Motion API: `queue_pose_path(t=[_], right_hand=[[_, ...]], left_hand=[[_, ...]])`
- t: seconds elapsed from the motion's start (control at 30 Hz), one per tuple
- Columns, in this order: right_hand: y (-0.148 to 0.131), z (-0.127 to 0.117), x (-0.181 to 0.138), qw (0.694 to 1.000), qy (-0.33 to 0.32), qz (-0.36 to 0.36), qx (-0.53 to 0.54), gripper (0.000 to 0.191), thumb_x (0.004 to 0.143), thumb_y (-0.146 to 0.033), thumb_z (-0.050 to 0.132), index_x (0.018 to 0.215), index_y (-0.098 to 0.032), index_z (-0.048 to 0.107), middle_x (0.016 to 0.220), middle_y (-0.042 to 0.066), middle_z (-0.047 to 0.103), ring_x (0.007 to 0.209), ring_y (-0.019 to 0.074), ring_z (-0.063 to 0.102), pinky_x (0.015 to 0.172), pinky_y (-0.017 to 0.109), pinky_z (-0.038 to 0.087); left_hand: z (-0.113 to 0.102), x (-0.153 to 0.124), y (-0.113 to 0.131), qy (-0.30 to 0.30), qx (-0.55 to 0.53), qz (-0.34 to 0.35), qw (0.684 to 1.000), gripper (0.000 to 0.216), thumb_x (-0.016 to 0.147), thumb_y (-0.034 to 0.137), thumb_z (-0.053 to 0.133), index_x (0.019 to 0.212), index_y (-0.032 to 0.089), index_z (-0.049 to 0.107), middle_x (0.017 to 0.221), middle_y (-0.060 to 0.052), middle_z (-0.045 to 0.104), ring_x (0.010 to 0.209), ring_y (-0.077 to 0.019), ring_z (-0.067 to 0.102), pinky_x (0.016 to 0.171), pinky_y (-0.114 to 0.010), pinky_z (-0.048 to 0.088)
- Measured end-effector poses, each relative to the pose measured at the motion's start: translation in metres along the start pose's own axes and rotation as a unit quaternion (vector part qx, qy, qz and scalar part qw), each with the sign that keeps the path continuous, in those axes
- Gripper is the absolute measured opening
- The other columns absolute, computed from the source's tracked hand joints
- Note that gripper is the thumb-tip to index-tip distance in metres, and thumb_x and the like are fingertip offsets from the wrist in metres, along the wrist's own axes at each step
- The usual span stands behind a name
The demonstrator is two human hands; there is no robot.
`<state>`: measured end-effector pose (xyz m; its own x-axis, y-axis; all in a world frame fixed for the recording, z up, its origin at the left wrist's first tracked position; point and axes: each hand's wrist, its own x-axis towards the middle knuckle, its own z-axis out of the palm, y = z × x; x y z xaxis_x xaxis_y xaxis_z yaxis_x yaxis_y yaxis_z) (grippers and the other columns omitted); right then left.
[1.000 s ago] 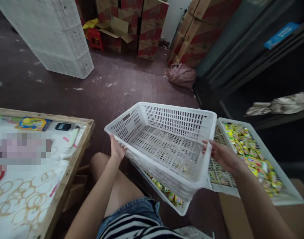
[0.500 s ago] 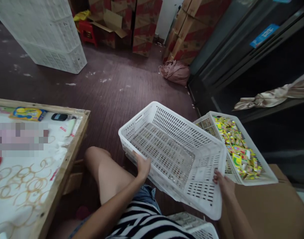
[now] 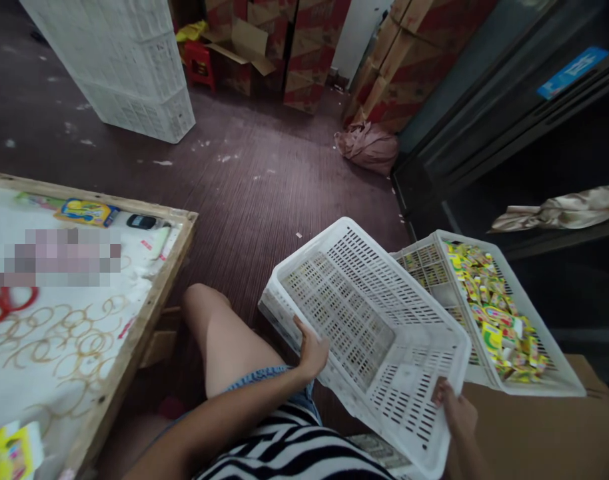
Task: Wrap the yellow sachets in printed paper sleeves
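Observation:
I hold an empty white slotted plastic crate [image 3: 364,320] in front of my lap, tilted so its near corner dips toward me. My left hand [image 3: 310,350] grips its left rim, fingers curled over the edge. My right hand [image 3: 453,408] clutches the near right corner from underneath, fingers wrapped on the wall. Just to the right, touching the empty crate, a second white crate [image 3: 539,373] rests on a cardboard box [image 3: 534,433] and is partly filled with small yellow and green packets [image 3: 489,313].
A wood-framed table [image 3: 149,313] with a white patterned top stands at left, with red scissors [image 3: 4,300] and small items on it. Stacked white crates [image 3: 129,67] and cardboard boxes [image 3: 304,53] stand at the back. A dark cabinet [image 3: 509,133] fills the right side.
The empty crate came off the packet-filled crate, swung left and down toward my lap, and tilted more. Both hands slid to its near edge. The view shifted slightly.

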<state>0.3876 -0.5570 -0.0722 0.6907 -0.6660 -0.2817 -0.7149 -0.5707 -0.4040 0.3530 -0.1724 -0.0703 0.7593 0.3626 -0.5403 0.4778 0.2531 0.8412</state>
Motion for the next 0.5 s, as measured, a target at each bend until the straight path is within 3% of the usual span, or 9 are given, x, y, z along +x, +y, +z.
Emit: queue_pose_path(t=[0.27,0.5], right_hand=[[-0.011,0.001,0.021,1.0,0.003,-0.023,-0.009,0.037,0.065,-0.049,0.052,0.037,-0.026,0.046,0.039,0.01,0.052,0.063,0.0389,0.066,0.05,0.043,0.047],[-0.02,0.041,0.0,0.996,-0.024,-0.049,0.069,0.028,0.063,-0.047,0.055,0.049,-0.024,0.051,0.044,0.008,0.057,0.05,0.0308,0.063,0.048,0.039,0.05]], left_hand=[[0.004,-0.002,0.0,0.011,0.001,-0.026,1.0,0.1,0.068,0.012,0.06,0.147,0.008,-0.001,0.131,-0.019,0.059,0.117,-0.0258,0.06,0.103,-0.035,0.043],[-0.034,0.03,0.017,0.062,-0.013,0.049,0.997,0.076,0.069,0.011,0.058,0.135,0.014,0.02,0.127,-0.017,0.057,0.109,-0.0258,0.062,0.099,-0.04,0.045]])
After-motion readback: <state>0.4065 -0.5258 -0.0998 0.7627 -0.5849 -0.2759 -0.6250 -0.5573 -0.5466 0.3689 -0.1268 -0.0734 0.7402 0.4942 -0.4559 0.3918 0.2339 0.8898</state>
